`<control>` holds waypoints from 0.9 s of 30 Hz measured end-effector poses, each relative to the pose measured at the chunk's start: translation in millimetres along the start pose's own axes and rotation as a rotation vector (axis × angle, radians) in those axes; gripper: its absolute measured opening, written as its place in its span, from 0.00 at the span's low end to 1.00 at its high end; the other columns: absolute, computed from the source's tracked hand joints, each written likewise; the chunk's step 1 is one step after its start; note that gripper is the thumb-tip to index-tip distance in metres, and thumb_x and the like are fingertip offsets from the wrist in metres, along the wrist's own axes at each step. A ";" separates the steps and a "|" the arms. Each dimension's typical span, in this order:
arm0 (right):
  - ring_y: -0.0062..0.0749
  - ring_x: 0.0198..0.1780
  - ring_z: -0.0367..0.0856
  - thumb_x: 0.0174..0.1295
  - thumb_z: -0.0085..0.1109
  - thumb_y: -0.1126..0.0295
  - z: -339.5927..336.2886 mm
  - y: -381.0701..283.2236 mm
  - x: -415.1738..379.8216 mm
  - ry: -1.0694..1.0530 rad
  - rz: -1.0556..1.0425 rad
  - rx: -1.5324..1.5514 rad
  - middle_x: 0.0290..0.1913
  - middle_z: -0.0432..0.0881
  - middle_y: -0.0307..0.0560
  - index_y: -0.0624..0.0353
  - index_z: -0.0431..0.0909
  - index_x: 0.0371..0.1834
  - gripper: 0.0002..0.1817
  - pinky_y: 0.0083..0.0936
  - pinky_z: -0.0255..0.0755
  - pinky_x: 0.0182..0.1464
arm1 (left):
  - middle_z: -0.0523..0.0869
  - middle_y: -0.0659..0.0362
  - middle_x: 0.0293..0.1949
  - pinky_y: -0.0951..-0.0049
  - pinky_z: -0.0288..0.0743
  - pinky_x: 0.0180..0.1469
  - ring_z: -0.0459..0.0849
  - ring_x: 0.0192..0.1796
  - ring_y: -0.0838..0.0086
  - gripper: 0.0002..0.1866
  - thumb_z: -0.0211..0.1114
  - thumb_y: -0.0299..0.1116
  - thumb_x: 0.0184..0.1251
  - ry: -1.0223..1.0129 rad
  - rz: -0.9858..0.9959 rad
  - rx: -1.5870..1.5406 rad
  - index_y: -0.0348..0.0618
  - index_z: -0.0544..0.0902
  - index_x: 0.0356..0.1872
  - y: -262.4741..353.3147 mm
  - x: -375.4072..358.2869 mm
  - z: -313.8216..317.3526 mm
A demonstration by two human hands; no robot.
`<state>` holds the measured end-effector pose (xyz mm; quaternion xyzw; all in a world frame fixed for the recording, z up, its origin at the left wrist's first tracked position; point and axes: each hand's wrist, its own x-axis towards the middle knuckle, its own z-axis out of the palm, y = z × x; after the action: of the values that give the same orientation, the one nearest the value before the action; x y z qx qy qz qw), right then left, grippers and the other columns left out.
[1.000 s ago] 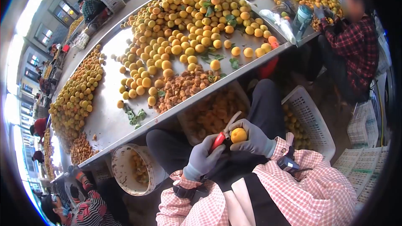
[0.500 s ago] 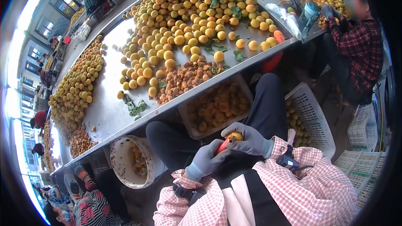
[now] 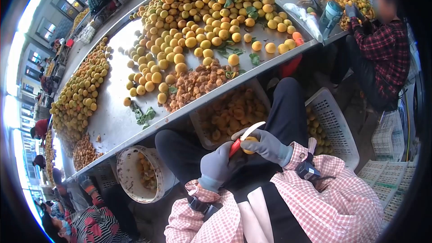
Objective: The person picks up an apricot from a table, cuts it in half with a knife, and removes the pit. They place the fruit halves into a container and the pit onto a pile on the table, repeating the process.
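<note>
My left hand (image 3: pixel 218 164), in a grey glove, is wrapped round the red handle of a knife (image 3: pixel 234 147). Its pale curved blade (image 3: pixel 253 130) points up and to the right. A yellow apricot (image 3: pixel 249 144) is gripped in my gloved right hand (image 3: pixel 272 147), close against the knife. Fingers cover much of the fruit, so whether it is cut cannot be seen. Both hands are above my lap. Below the table edge, in front of my knees, a crate (image 3: pixel 196 125) holds what look like opened apricots.
The metal table (image 3: pixel 116 108) bears whole apricots (image 3: pixel 198 22), brown pits (image 3: pixel 198 85) and leaves (image 3: pixel 144 116). A dirty white bucket (image 3: pixel 126 171) stands left, a white crate (image 3: pixel 335 112) right. Co-workers sit at right (image 3: pixel 382 58) and lower left (image 3: pixel 96 220).
The knife has swung upward, and its blade now shows above the apricot. My left hand has turned slightly; my right hand still grips the fruit.
</note>
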<state>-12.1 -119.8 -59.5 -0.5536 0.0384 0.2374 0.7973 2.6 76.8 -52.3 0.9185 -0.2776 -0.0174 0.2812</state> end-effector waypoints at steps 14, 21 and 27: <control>0.33 0.57 0.73 0.60 0.67 0.64 1.8 -3.5 -9.7 -0.101 -0.332 -0.289 0.57 0.74 0.48 0.57 0.74 0.52 0.20 0.26 0.65 0.62 | 0.80 0.61 0.28 0.80 0.67 0.25 0.77 0.22 0.78 0.16 0.61 0.41 0.69 -0.303 -0.347 -1.344 0.41 0.75 0.49 -11.4 -16.3 7.2; 0.34 0.49 0.76 0.52 0.74 0.63 5.8 -6.9 -15.0 -0.060 -0.318 -0.434 0.50 0.74 0.46 0.58 0.73 0.51 0.25 0.26 0.69 0.55 | 0.84 0.50 0.31 0.67 0.74 0.28 0.84 0.28 0.57 0.18 0.68 0.37 0.60 -0.009 0.053 -0.346 0.42 0.78 0.48 0.5 -12.5 -14.8; 0.31 0.48 0.76 0.49 0.76 0.63 12.0 -1.8 -19.3 0.020 -0.310 -0.273 0.47 0.74 0.45 0.59 0.74 0.49 0.26 0.24 0.70 0.53 | 0.84 0.52 0.31 0.66 0.74 0.26 0.83 0.26 0.57 0.20 0.69 0.36 0.57 0.043 0.138 -0.065 0.44 0.78 0.50 5.4 -14.9 -15.0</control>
<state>-30.8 -116.0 -47.1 -0.6580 -0.0719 0.1093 0.7416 -9.9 88.4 -38.7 0.8876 -0.3334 0.0127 0.3174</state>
